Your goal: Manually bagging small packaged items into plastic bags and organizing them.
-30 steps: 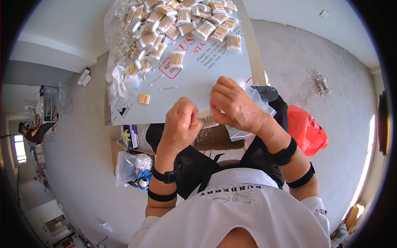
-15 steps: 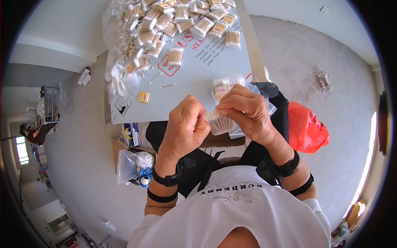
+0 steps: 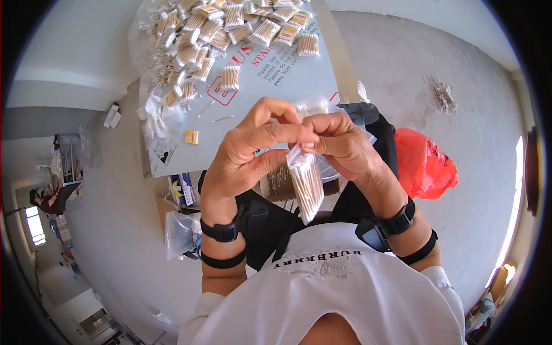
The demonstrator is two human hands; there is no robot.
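Note:
A small clear plastic bag of cotton swabs (image 3: 306, 187) hangs in front of me, over my lap. My right hand (image 3: 340, 141) pinches its upper edge between thumb and fingers. My left hand (image 3: 250, 150) is at the other side with thumb and fingers apart, the fingertips reaching the bag's top beside the right thumb. Behind my right hand, a clear container (image 3: 312, 106) stands on the table's near right part; my hand hides much of it. Under the held bag, loose swabs (image 3: 280, 179) show in a cardboard box.
Many bagged swabs (image 3: 230, 77) are heaped at the far left of the grey printed tabletop (image 3: 253, 95). A small yellow card (image 3: 192, 137) and two loose swabs lie nearer. A red plastic bag (image 3: 422, 164) is on the floor at right; a clear bag (image 3: 183, 234) is at left.
The swab bag has swung from lying slanted between my hands to hanging down. My left hand's closed fingers have spread and reached right; my right hand keeps its pinch.

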